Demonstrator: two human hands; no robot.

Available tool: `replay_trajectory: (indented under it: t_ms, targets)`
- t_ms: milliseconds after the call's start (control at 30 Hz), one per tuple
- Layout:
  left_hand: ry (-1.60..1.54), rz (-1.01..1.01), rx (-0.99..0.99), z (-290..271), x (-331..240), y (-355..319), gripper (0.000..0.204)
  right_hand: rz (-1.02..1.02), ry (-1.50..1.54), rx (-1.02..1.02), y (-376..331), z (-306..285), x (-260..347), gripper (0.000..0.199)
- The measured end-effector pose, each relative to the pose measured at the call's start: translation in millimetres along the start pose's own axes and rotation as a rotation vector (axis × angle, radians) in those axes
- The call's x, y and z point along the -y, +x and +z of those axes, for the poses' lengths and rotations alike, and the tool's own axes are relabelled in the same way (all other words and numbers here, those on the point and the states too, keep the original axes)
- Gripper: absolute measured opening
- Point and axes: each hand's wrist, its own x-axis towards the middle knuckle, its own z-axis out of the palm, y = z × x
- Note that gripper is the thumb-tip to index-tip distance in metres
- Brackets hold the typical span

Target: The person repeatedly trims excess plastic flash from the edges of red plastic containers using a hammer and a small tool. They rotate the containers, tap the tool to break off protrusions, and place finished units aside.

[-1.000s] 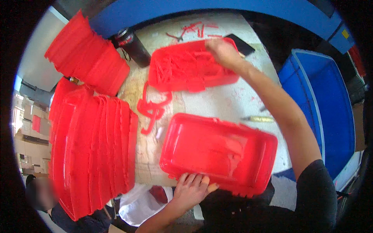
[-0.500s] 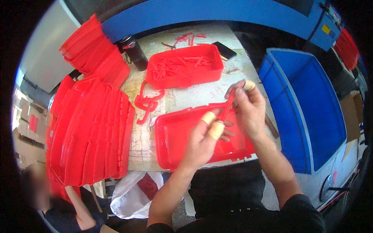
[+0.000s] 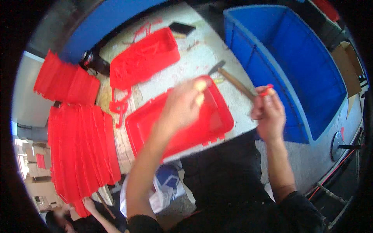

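My left hand (image 3: 182, 103), smeared by motion, is over the red plastic box or lid (image 3: 143, 134) lying on the table. Pale yellow wraps show on its fingertips; whether it grips anything cannot be made out. Further right, my right hand (image 3: 270, 114) is raised between the table edge and the blue bin, its thumb and fingers closed on a small red plastic piece (image 3: 266, 91). Just left of that hand, a hammer (image 3: 235, 82) with a wooden handle lies at the table's right side, the handle's end close to my fingers.
A red box (image 3: 145, 58) of red strips stands further back, with red plastic handles (image 3: 119, 108) nearby. Stacked red boxes (image 3: 83, 149) rise on the left beside a dark bottle (image 3: 95, 64). A large blue bin (image 3: 287, 73) stands right. Another person's arm (image 3: 97, 215) shows lower left.
My hands have moved apart; the right went right with a red piece, the left moved up and left. The view has turned right, and the hammer now shows fully.
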Motion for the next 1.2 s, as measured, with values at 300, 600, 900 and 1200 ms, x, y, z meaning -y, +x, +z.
replay_trajectory:
  t_ms: [300, 600, 900, 1200]
  targets:
    - [0.456, 0.184, 0.29, 41, 92, 65, 0.03, 0.268, -0.38, -0.047, -68, -90, -27, 0.027]
    - [0.47, -0.489, 0.118, -36, 137, -23, 0.023, 0.315, -0.728, 0.181, -19, -37, -19, 0.036]
    - [0.253, -0.537, 0.086, -60, 157, -84, 0.041, -0.255, -1.22, 0.782, 42, 101, -26, 0.025]
    - [0.059, -0.365, 0.408, -49, 170, -29, 0.052, -0.717, -1.822, 0.889, 84, 183, -121, 0.014]
